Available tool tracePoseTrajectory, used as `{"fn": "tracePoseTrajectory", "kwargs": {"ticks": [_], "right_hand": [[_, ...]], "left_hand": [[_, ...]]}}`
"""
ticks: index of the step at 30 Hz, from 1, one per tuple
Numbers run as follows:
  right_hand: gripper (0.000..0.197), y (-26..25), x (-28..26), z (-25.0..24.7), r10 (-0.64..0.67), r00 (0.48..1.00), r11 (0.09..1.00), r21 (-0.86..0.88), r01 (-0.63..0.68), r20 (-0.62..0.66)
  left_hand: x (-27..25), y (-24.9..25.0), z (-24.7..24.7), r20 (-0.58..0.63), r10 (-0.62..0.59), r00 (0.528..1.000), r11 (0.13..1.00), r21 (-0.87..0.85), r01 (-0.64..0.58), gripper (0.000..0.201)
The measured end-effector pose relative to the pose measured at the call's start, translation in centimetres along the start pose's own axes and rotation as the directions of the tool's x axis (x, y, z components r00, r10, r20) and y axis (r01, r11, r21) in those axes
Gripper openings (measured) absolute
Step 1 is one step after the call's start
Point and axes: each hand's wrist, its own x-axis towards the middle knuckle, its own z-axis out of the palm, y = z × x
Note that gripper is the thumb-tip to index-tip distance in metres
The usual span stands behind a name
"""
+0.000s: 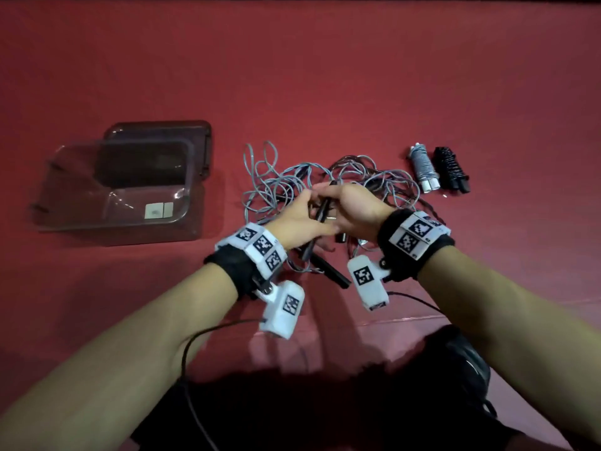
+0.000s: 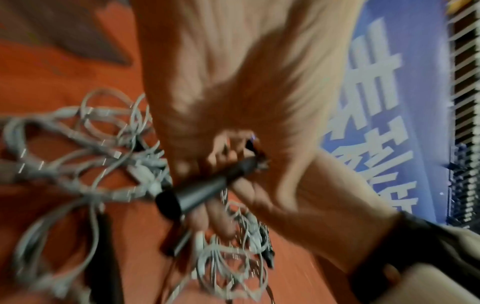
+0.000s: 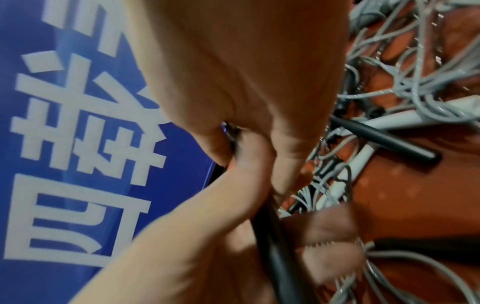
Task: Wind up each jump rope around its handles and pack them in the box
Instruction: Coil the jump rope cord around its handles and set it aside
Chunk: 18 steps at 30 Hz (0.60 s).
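Jump ropes tangled in a loose heap of grey cord near the middle of the red mat, several black and white handles lying among the loops. Black handle lifted just above the heap, gripped from both sides. Left hand curled round its lower part, fingers wrapped underneath; left wrist view shows the handle crossing the palm, butt end pointing out toward the cords. Right hand closed on the upper end, thumb and fingers pinching near the tip; right wrist view shows the same handle running down between both hands, much blurred. Second black handle flat on the mat just toward the near edge from the hands. Two wound bundles side by side toward the right edge of the mat, apart from the heap: grey rope bundle with white handle ends, black rope bundle just beside it, further right. Clear plastic box open toward the left edge, well apart from the heap, small label on its floor; dark tinted lid lying behind it, partly overlapped. Blue banner with white characters in the wrist views. Wrist straps with marker tags on both forearms.
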Motion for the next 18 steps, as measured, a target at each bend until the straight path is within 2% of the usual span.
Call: {"fn": "tracePoseTrajectory", "kwargs": {"ticks": [1, 2, 3, 4, 6, 7, 9, 10, 11, 13, 16, 18], "right_hand": [[0.026, 0.4, 0.2, 0.1, 0.019, 0.999, 0.999, 0.028, -0.020, 0.029], [0.035, 0.5, 0.2, 0.2, 0.028, 0.998, 0.998, -0.049, -0.026, 0.055], [0.044, 0.8, 0.6, -0.3, 0.013, 0.999, 0.973, -0.232, -0.004, 0.036], [0.049, 1.3, 0.9, -0.7, -0.029, 0.999, 0.891, -0.453, 0.019, -0.015], [0.050, 2.5, 1.5, -2.0, -0.238, 0.963, 0.566, -0.824, 0.033, -0.125], [0.046, 3.4, 1.7, -2.4, -0.284, 0.953, 0.406, -0.914, 0.023, -0.102], [0.033, 6.0, 2.3, -2.6, -0.194, 0.981, 0.106, -0.994, 0.006, -0.014], [0.030, 7.4, 2.3, -2.3, -0.144, 0.989, 0.000, -1.000, 0.010, 0.010], [0.031, 8.7, 2.5, -2.0, -0.122, 0.992, -0.051, -0.999, 0.009, 0.015], [0.033, 10.7, 2.6, -1.6, -0.176, 0.984, -0.106, -0.994, -0.012, 0.007], [0.035, 11.3, 3.2, -1.5, -0.260, 0.965, -0.173, -0.983, -0.068, -0.021], [0.045, 10.8, 3.5, -1.8, -0.215, 0.972, -0.146, -0.981, -0.126, -0.093]], "left_hand": [[0.5, -1.0, 0.1, -0.077, -0.021, 0.997, 1.000, -0.007, 0.021, 0.039], [0.3, -1.1, 0.0, -0.123, -0.067, 0.990, 0.998, 0.009, 0.069, 0.027], [0.4, -1.2, -0.6, -0.144, -0.116, 0.983, 0.993, -0.001, 0.117, 0.018], [0.6, -1.3, -1.5, -0.177, -0.163, 0.971, 0.986, -0.016, 0.163, 0.015], [0.5, -1.1, -3.6, -0.271, -0.235, 0.934, 0.971, -0.108, 0.213, 0.014], [0.7, -1.3, -4.7, -0.304, -0.248, 0.920, 0.964, -0.166, 0.205, 0.010], [0.4, -1.0, -6.0, -0.306, -0.263, 0.915, 0.955, -0.221, 0.200, 0.002], [0.1, -0.8, -6.2, -0.286, -0.275, 0.918, 0.949, -0.231, 0.212, 0.002], [-0.1, -0.7, -6.2, -0.253, -0.278, 0.926, 0.947, -0.231, 0.221, 0.003], [-0.3, -0.8, -5.9, -0.237, -0.263, 0.935, 0.961, -0.151, 0.232, 0.008], [-0.3, -1.4, -5.4, -0.272, -0.220, 0.937, 0.966, 0.070, 0.247, 0.009], [-0.2, -1.7, -5.3, -0.217, -0.247, 0.944, 0.936, 0.197, 0.290, 0.038]]}}
